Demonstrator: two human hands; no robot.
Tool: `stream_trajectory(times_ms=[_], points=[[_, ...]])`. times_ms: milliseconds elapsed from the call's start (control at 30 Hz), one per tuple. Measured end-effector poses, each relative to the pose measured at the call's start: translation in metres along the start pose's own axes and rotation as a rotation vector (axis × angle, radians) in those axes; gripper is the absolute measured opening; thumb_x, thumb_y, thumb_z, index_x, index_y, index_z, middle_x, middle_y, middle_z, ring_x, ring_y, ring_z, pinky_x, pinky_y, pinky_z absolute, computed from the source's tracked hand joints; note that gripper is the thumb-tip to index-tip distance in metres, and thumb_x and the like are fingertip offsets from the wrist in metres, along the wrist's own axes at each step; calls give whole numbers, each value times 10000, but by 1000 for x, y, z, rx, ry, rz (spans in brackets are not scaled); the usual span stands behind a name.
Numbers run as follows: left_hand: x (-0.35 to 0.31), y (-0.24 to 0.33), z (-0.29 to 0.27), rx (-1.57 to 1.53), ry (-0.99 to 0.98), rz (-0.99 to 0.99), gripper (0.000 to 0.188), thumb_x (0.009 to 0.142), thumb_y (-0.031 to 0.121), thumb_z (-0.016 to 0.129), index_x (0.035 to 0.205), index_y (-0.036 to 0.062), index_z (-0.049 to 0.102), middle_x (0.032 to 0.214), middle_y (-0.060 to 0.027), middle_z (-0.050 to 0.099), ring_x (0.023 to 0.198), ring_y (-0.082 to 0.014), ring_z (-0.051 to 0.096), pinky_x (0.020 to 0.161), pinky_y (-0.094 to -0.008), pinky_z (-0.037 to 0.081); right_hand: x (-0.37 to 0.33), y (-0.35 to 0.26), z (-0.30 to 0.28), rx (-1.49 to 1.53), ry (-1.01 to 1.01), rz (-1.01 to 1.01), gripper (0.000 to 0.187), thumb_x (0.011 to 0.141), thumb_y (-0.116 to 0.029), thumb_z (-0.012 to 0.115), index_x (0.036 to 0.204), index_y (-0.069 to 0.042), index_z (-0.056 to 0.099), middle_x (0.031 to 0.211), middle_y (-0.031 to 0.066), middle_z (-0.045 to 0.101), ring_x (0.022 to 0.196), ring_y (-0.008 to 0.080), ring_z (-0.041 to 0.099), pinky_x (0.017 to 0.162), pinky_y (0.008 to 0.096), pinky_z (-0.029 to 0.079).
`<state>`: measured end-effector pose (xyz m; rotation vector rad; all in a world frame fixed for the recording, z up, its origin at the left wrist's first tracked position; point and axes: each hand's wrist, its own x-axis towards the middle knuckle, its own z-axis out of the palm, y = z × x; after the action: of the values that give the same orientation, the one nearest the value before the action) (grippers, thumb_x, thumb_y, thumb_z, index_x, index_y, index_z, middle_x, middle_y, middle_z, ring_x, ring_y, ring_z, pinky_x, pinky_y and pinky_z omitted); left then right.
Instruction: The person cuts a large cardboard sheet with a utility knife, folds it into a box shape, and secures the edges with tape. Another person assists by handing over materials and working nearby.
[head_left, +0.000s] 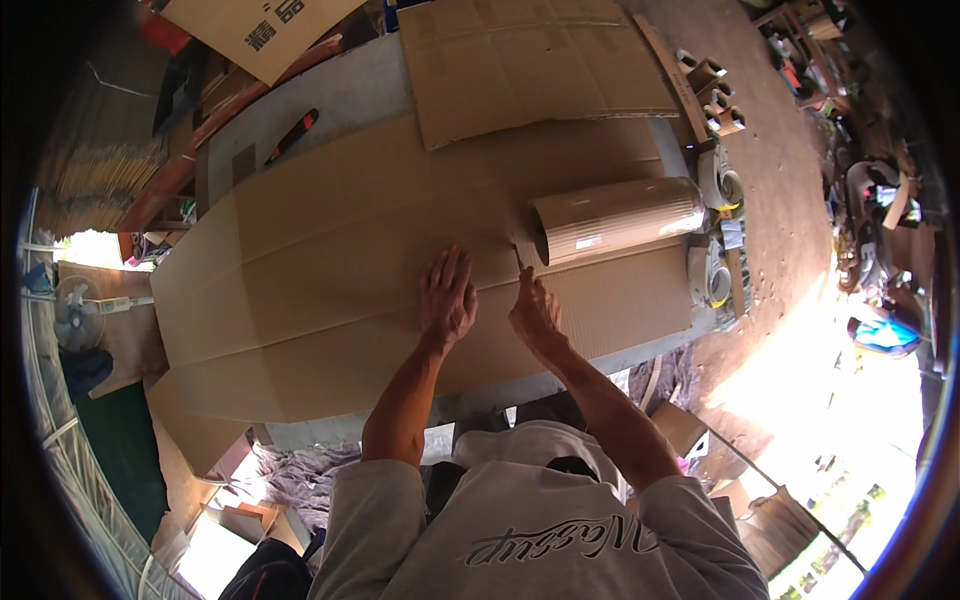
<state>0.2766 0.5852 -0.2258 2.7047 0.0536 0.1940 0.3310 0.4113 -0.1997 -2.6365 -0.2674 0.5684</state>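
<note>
A large sheet of brown cardboard (330, 270) covers most of the worktable. My left hand (449, 298) lies flat on it, fingers spread and pointing away from me, holding nothing. To its right, my right hand (537, 312) is closed around a thin knife (519, 257), whose tip meets the sheet; most of its handle is hidden in my fist. Just beyond that tip rests a curled piece of cardboard (620, 218), its open end toward the knife and its ribbed side showing.
Another cardboard piece (540, 65) overlaps the far side. A black and red utility knife (292, 137) lies on the grey tabletop (360, 80), far left. Two tape dispensers (718, 180) line the right edge, near several cardboard tubes (715, 90). A fan (80, 312) stands left.
</note>
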Motion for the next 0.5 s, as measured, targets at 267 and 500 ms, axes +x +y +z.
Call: stream_trajectory(times_ms=[267,500], points=[[-6,-2,4,45,-45,-43,544,918,208,522,1431,54,424,1526,-159,331,1389,-347,334,1144,-517,265,-68,33,-5,548,-43,19,174,950,-95,512,1092,4,525,886,195,645,705,362,658,592,446,519],[-7,-1,9,49,-34,-50,551,919,221,537,1428,45,420,1534,-172,322,1368,-366,354,1114,-506,295,-98,54,-7,1294,-264,252,184,988,-141,508,1093,8,532,833,91,623,651,163,625,577,304,509]])
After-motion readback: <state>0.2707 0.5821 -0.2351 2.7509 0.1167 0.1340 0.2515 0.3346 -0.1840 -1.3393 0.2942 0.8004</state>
